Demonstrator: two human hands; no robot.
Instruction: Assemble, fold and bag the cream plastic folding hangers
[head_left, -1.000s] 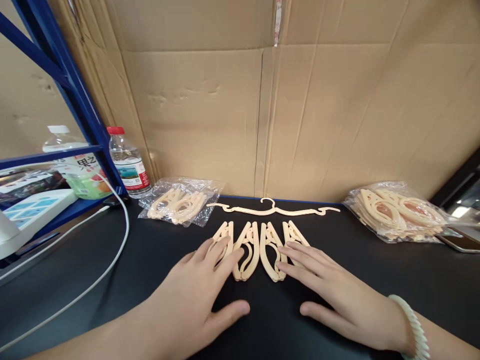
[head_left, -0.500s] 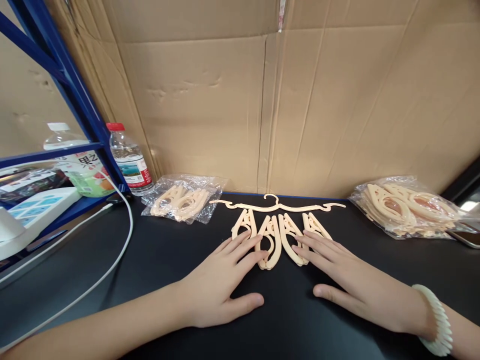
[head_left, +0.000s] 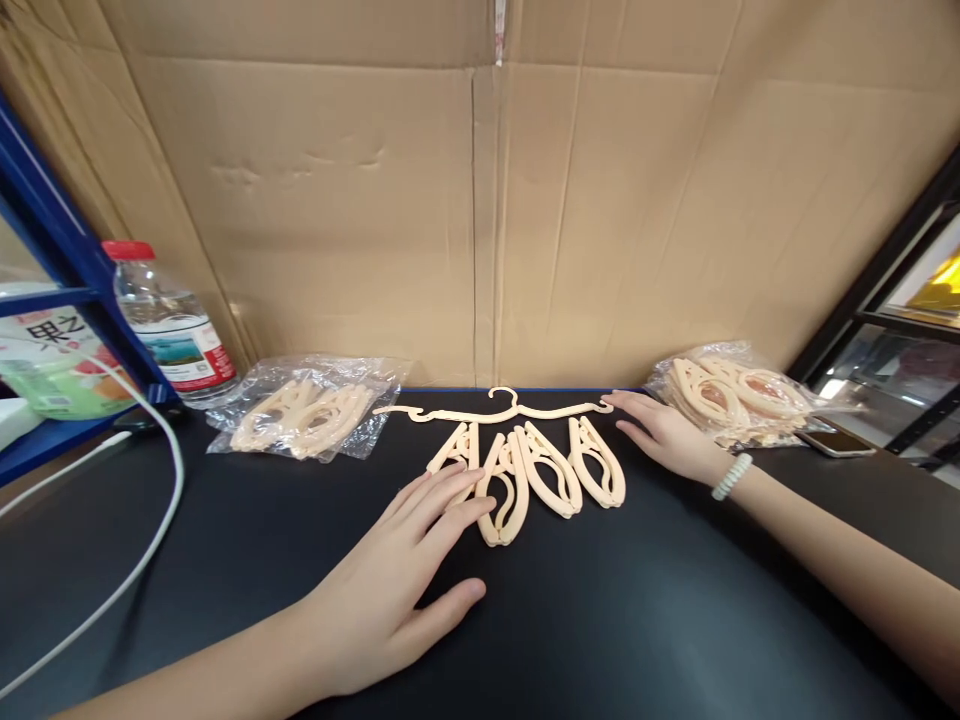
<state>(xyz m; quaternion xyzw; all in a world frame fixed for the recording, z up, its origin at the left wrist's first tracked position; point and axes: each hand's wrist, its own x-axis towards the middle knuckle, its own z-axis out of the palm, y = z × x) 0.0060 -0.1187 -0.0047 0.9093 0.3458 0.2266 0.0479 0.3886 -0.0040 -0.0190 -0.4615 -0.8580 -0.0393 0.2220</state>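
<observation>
An unfolded cream travel hanger (head_left: 555, 411) lies along the back of the black table, its hook towards the cardboard. In front of it several folded hangers (head_left: 519, 500) form a row. My left hand (head_left: 394, 580) rests low over the row's left end, fingers stretched out and partly covering the leftmost folded hanger (head_left: 469, 440). At the right tip of the unfolded hanger are the outstretched fingertips of my right hand (head_left: 667, 435); whether they touch it is hard to tell. Neither hand grips anything.
Clear plastic bags of folded hangers lie at the left (head_left: 386, 385) and right (head_left: 720, 400). A phone (head_left: 840, 440) is beside the right bag. A red-capped water bottle (head_left: 176, 335), a white cable (head_left: 169, 500) and a blue shelf frame (head_left: 71, 200) stand left. Cardboard (head_left: 337, 220) walls the back.
My right hand has moved off the folded hangers, back and right to the unfolded hanger's end. My left hand stays near the leftmost folded hanger. The view has shifted right.
</observation>
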